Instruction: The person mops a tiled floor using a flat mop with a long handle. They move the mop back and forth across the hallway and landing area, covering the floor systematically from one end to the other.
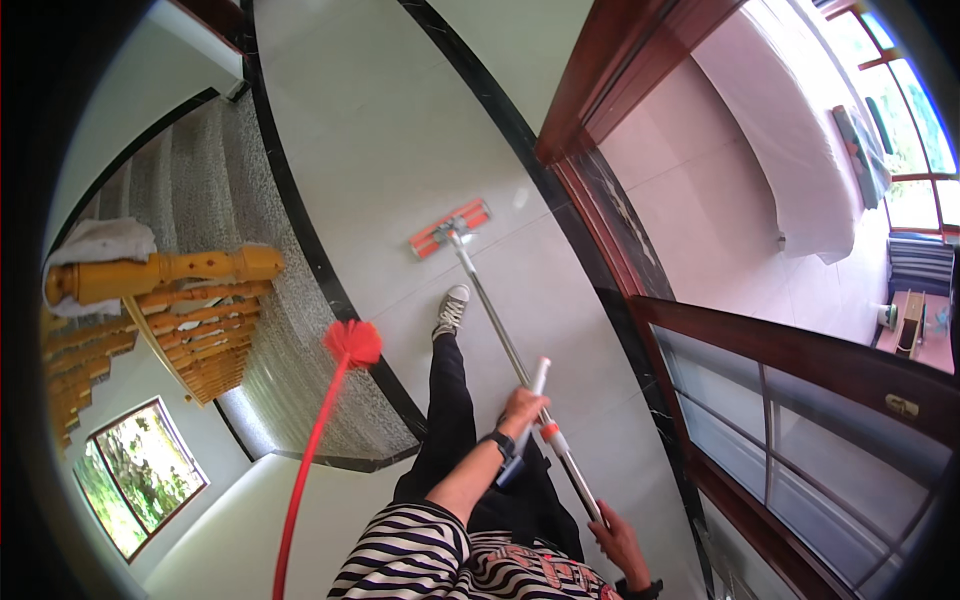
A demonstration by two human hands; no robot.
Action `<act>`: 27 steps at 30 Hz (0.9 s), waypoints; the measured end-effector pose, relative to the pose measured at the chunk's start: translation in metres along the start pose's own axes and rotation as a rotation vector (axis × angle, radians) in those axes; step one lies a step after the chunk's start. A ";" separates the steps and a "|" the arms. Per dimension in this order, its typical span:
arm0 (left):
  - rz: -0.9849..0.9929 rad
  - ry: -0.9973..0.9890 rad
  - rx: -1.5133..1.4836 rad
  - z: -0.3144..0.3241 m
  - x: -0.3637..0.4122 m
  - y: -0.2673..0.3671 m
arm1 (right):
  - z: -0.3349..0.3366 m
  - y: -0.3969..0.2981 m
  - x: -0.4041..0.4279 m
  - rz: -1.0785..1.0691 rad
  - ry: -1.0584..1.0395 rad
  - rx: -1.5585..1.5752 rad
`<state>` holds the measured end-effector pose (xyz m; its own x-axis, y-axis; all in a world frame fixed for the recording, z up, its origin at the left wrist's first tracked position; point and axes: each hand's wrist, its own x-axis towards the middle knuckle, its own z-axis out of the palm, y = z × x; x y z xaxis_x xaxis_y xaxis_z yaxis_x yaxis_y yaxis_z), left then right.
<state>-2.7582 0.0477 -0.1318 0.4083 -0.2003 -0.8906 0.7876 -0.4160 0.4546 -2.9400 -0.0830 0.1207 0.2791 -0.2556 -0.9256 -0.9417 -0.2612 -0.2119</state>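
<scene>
A flat mop with an orange and grey head (450, 229) rests on the tiled floor, its silver pole (491, 311) slanting back toward me. My right hand (619, 541) grips the pole low down, below an orange collar (550, 431). Higher up, my left hand (525, 409) is closed around the white handle (540, 373) of a small tool with a blue-grey end (511, 471). This hand lies against the pole; whether it also grips it, I cannot tell. Left of me stretches a round red duster (352, 345) on a long red handle (304, 469), its lower end out of view.
Carpet-like grey stairs (214, 165) and a wooden balustrade (217, 300) with a white cloth (112, 238) lie left. A brown-framed glazed door (795, 427) stands right, beside a doorway to a room with a covered bed (795, 157). My shoe (452, 307) is near the mop head.
</scene>
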 end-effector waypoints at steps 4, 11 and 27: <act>-0.047 -0.261 -0.099 0.093 -0.068 -0.047 | -0.037 0.087 -0.083 0.045 0.064 0.169; -0.367 -0.716 -0.816 0.182 -0.135 -0.048 | -0.139 0.080 -0.178 0.037 0.136 -0.135; 0.285 0.248 -1.197 -0.154 -0.060 0.049 | 0.018 -0.195 0.036 -0.382 -0.263 -0.062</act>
<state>-2.6726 0.1756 -0.0543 0.6058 0.0755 -0.7920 0.5288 0.7056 0.4717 -2.7494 -0.0250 0.1229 0.5390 0.1123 -0.8348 -0.7658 -0.3475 -0.5412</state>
